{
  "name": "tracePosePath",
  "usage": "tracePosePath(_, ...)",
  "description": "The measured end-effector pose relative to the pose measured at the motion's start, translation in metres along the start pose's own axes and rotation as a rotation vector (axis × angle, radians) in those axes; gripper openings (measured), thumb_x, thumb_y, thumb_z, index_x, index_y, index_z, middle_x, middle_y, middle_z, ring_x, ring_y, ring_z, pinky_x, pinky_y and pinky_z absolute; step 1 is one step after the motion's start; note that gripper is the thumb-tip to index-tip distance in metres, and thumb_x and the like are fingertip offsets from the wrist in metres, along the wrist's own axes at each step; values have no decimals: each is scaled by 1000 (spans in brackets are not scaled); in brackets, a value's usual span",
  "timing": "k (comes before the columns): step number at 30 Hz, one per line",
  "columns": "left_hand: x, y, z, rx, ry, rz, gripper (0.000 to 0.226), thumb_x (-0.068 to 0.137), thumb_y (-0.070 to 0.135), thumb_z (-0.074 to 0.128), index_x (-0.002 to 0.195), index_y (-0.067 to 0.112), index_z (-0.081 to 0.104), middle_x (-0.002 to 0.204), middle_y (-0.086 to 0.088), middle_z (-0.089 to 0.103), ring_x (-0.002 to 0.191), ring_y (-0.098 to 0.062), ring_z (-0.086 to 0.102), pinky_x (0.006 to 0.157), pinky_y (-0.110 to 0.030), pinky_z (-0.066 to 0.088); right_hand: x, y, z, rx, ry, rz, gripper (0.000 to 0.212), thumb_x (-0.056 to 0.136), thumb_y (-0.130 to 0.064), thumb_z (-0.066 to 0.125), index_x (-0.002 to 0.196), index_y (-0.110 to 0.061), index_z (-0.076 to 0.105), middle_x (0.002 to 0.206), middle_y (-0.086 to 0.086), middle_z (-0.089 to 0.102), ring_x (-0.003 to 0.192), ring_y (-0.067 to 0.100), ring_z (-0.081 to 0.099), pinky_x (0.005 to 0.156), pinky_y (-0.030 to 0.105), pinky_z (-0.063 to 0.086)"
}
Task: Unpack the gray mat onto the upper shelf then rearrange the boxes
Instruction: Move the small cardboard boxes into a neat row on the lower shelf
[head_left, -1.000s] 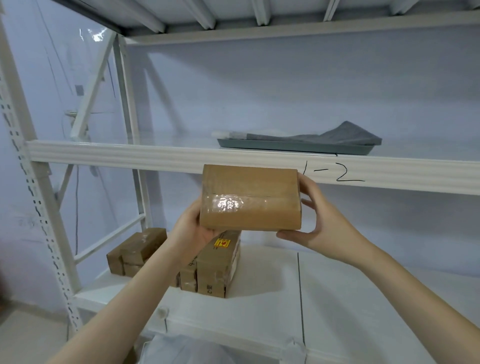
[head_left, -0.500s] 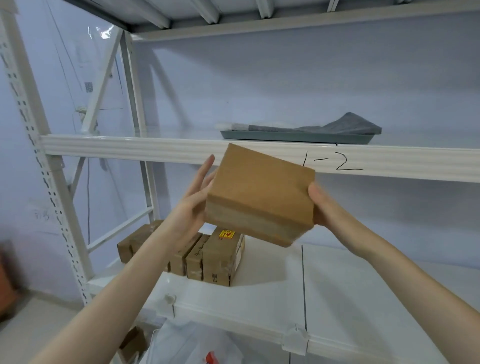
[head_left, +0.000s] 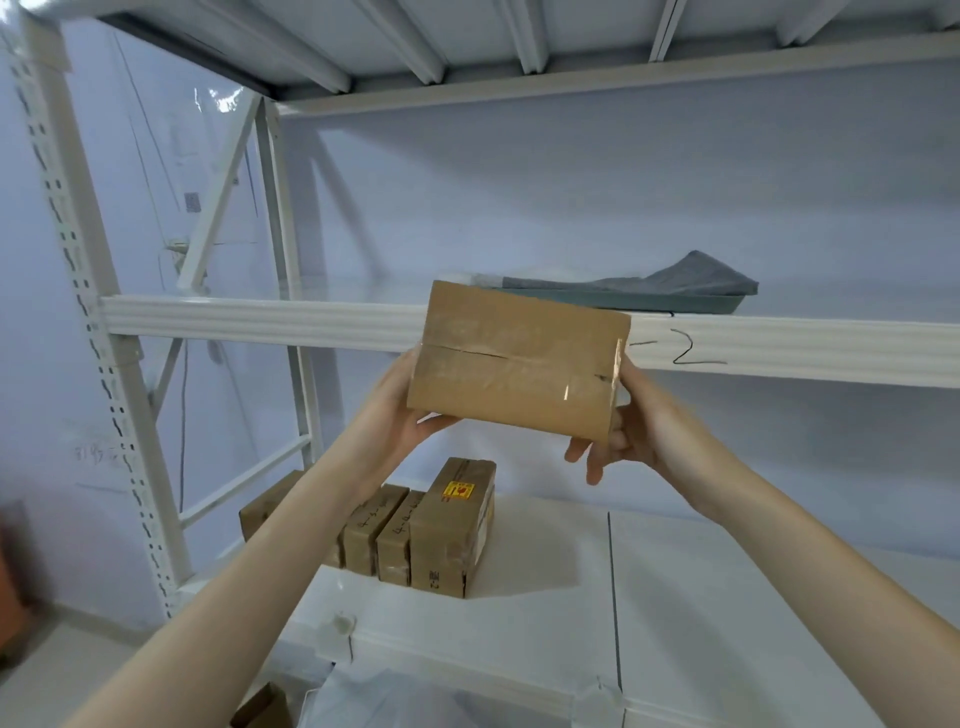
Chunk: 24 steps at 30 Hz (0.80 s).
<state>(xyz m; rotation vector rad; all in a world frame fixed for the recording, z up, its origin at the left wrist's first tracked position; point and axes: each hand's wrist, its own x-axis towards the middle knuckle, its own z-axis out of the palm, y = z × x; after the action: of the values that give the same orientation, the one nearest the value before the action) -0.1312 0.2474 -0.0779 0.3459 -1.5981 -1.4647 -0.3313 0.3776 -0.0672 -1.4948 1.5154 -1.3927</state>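
Cardboard box (head_left: 519, 358) held between both hands, left hand (head_left: 397, 410) and right hand (head_left: 631, 431) clamped on its ends, long axis left-right. Raised just near of the upper shelf (head_left: 260, 322); gray mat (head_left: 670, 283) lying farther right.

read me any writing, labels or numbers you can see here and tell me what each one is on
"-2": handwritten in black on the upper shelf beam; its start is hidden behind the held box.
Yellow sticker on the tallest box: red mark, unreadable.
Handwriting on the two smaller boxes: too small.
Faint wall scribble: illegible.
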Motion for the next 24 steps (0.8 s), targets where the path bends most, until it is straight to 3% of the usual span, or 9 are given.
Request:
tracePosePath(4,18,12,6,-22,20,30,38,101,29,37,133,11,50,125,-10,64,110,-23,64,83,-31,57,-6,-19,-8,-41,83,-157,44,96,-54,20,132,-38,40,78,12,75,53,28,64,69,31,53)
tracePosePath(7,32,22,15,-6,95,69,43,97,38,45,134,16,46,126,-13,62,105,-25,67,81,-34,57,-10,-32,-16,-55,88,-240,52,86,-62,38,135,-45,35,86,9,76,53,24,65,67,33,54)
tracePosePath(9,41,33,25,0,168,105,37,96,38,47,128,19,49,123,-12,63,98,-23,70,80,-34,58,-9,-41,-24,-91,137,-288,61,82,-59,49,139,-43,34,81,7,75,51,20,61,63,30,52)
tracePosePath(12,57,51,42,43,205,202,27,98,37,45,117,21,56,117,-5,65,99,-16,68,80,-25,56,1,-58,-39,-202,252,-371,65,77,-55,51,139,-41,37,74,5,61,55,13,51,59,27,49)
tracePosePath(14,74,64,52,120,224,266,23,99,35,42,110,23,59,112,1,64,100,-10,63,80,-22,55,11,-71,-52,-310,339,-399,55,85,-51,51,138,-45,37,85,6,53,68,13,52,69,32,51)
tracePosePath(18,116,78,67,214,266,284,18,97,26,46,101,24,63,92,9,63,84,-6,58,76,-23,49,37,-91,-76,-474,415,-423,50,92,-38,49,140,-39,35,112,0,45,98,3,51,75,9,36)
tracePosePath(21,146,81,71,305,204,239,25,96,14,42,102,12,67,81,5,61,71,-9,56,76,-25,53,61,-95,-93,-551,442,-401,52,92,-30,53,141,-32,38,118,5,50,96,11,54,72,11,38)
tracePosePath(24,164,84,75,392,117,129,32,99,26,32,92,18,62,88,1,61,75,-15,57,81,-30,50,84,-90,-105,-644,450,-329,63,88,-30,59,144,-31,30,105,3,60,86,16,59,66,19,42)
